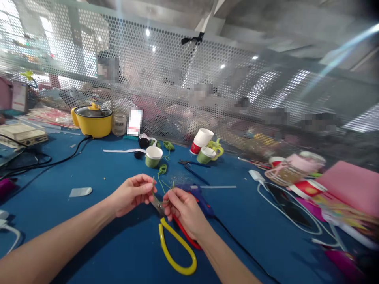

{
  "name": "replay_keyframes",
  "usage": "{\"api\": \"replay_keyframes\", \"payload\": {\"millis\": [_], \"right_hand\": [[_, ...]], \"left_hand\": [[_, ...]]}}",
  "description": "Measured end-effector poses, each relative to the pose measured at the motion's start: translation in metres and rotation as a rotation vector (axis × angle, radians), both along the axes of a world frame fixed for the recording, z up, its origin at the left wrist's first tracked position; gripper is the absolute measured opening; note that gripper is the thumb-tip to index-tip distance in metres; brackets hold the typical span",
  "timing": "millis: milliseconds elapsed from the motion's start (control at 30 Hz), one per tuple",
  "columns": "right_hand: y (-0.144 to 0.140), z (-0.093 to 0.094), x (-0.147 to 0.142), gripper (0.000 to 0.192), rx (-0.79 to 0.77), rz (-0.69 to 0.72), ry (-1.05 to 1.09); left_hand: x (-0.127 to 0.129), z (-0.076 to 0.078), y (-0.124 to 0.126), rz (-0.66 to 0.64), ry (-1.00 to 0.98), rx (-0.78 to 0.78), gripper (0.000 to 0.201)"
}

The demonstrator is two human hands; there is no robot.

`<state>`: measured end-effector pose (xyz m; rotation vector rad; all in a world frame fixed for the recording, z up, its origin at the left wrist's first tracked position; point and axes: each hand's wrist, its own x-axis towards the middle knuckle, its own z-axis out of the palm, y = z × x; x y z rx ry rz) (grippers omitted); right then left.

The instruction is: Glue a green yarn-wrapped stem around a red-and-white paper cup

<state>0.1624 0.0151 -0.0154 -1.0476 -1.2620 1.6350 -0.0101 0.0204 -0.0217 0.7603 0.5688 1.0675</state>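
Note:
Between finger and thumb, my left hand [134, 194] pinches a strand of green yarn [160, 182]. My right hand [184, 209] is closed on the same yarn a little to the right. From the hands the strand runs back toward a small green yarn ball [162, 169]. Scissors [177, 252] with one yellow and one red handle lie on the table beneath both hands, their blades partly hidden. Behind the right hand lies a blue glue gun [204, 203], partly covered by it. A paper cup wrapped in green [153, 157] stands beyond the hands.
Pliers [195, 171] and another green-wrapped cup [206, 155] are farther back. A yellow electric pot [93, 120] stands at the back left, near a glass jar [119, 124]. On the right are a phone [288, 205], white cables and pink sheets [352, 185]. A perforated screen [166, 79] borders the table.

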Motion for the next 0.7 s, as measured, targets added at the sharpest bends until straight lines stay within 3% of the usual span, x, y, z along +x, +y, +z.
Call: {"api": "replay_keyframes", "payload": {"millis": [167,400,700], "right_hand": [[0.0013,-0.0032,-0.0006,0.025,-0.025,0.029,0.027],[0.0011,-0.0003,0.0006,0.013,-0.216,0.153,0.379],[0.0004,0.0002,-0.0028,0.015,-0.267,0.064,0.530]], "left_hand": [[-0.0019,0.0011,-0.0004,-0.048,-0.017,0.007,0.015],[0.0037,0.0023,-0.0041,-0.056,-0.078,0.012,0.014],[0.0073,0.0027,-0.0048,-0.013,-0.162,0.026,0.011]]}}
